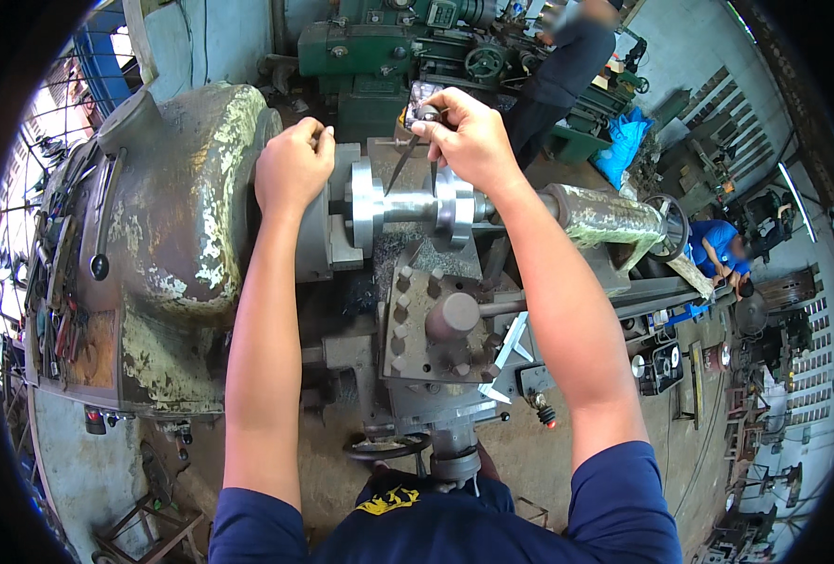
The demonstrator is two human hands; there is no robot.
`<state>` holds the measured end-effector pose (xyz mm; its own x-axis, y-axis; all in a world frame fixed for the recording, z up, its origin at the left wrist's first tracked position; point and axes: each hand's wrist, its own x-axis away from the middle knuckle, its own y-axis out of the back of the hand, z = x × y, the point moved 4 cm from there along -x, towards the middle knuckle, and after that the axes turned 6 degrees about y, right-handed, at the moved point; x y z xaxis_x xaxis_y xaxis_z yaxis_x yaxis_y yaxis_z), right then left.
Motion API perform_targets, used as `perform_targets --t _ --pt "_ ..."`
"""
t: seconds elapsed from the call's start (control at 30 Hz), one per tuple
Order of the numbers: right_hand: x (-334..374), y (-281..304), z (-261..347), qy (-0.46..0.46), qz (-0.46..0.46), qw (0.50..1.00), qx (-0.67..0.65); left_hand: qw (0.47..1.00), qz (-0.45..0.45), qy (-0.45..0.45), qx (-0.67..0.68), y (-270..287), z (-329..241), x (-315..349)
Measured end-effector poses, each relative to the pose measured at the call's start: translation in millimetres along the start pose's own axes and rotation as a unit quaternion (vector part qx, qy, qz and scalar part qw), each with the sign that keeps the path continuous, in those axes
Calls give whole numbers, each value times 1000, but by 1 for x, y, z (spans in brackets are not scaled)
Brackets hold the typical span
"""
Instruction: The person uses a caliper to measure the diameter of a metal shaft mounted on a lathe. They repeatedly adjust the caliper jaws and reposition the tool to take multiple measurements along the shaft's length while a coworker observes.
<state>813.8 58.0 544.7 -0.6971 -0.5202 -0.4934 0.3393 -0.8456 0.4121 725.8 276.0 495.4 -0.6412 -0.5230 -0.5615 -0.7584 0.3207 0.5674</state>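
My right hand [468, 141] pinches the top of a pair of dark two-legged calipers [402, 166]. Its legs are spread and point down at a shiny spool-shaped metal workpiece [407, 206], between its two flanges. Whether the tips touch the metal I cannot tell. The workpiece lies level in the lathe, with the chuck [345, 235] on its left and the tailstock [600, 214] on its right. My left hand [295, 169] is closed at the upper side of the chuck, fingers curled; what they grip, if anything, is hidden.
Nearer me stands the square tool post [436, 324] with its handle. A vernier caliper [508, 350] lies beside it. Metal chips [396, 258] lie under the workpiece. Hand tools [60, 282] crowd the headstock's left. One person [572, 66] stands behind the lathe, another [713, 242] at far right.
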Motion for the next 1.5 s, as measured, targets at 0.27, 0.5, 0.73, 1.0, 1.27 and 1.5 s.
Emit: perform_targets --t 0.27,0.5,0.73,1.0,1.27,1.5 --pt "1 3 3 -20 9 1000 5 999 20 24 4 2 -1 1" --pt "1 5 7 -8 -4 1000 -9 1000 13 14 0 3 -3 3" --pt "0 5 6 -18 6 1000 1 1000 7 1 6 1 -1 2" --pt "0 5 4 -9 -1 1000 -11 1000 11 4 -1 1 -1 3" --pt "0 5 4 -27 9 1000 -5 1000 16 11 -2 3 -3 2" --pt "-1 6 2 -17 -13 999 -34 1000 13 10 0 2 -1 2"
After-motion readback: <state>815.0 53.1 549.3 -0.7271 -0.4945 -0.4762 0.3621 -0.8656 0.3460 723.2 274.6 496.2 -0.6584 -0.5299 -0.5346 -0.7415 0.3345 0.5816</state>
